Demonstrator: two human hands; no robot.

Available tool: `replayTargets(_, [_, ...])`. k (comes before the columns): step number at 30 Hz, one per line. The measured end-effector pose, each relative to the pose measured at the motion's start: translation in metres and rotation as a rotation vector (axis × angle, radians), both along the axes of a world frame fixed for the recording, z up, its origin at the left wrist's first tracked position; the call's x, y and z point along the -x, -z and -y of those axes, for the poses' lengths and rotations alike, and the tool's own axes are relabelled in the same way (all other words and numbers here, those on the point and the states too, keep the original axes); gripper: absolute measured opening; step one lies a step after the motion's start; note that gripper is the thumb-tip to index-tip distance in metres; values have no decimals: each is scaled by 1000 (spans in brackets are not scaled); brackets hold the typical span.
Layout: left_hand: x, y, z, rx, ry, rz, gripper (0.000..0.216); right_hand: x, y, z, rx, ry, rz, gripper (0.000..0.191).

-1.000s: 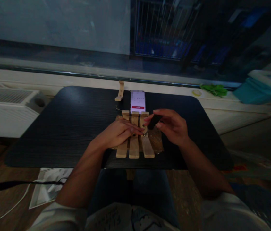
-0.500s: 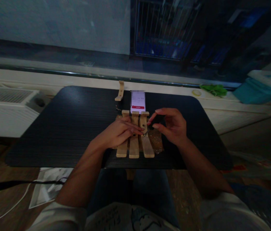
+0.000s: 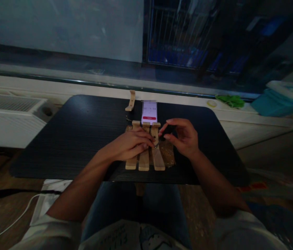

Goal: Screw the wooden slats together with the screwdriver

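Three pale wooden slats (image 3: 144, 160) lie side by side on a brown mat (image 3: 167, 153) near the front of a black table (image 3: 84, 139). My left hand (image 3: 128, 145) rests flat across the slats, fingers stretched out and pressing them down. My right hand (image 3: 182, 137) hovers at the right slat's far end, thumb and fingers pinched around a small dark object I cannot make out. A lit phone (image 3: 149, 111) lies just beyond the slats. One loose wooden piece (image 3: 130, 100) sits at the table's back edge.
A white radiator (image 3: 8, 118) stands to the left. Along the sill behind are a green cloth (image 3: 231, 100), a small roll of tape (image 3: 211, 103) and a teal bin (image 3: 281, 102). A white cable (image 3: 11, 222) trails over the floor at lower left.
My right hand has drawn its fingers closer into a pinch at the right slat's end. The view has shifted slightly. My left hand stays on the slats.
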State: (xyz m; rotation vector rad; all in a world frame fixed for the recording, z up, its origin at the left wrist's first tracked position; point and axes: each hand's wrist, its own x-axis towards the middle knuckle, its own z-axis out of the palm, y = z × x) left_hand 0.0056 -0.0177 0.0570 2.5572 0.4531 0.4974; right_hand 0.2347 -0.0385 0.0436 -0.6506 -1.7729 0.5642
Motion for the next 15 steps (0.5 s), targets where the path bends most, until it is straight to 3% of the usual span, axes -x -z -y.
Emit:
replayTargets(6, [3, -4, -3, -101, 51, -38, 36, -1, 4, -2, -22, -20, 4, 42])
replayTargets(15, [7, 4, -21, -273, 251, 11, 43, 1, 2, 0, -37, -17, 5, 41])
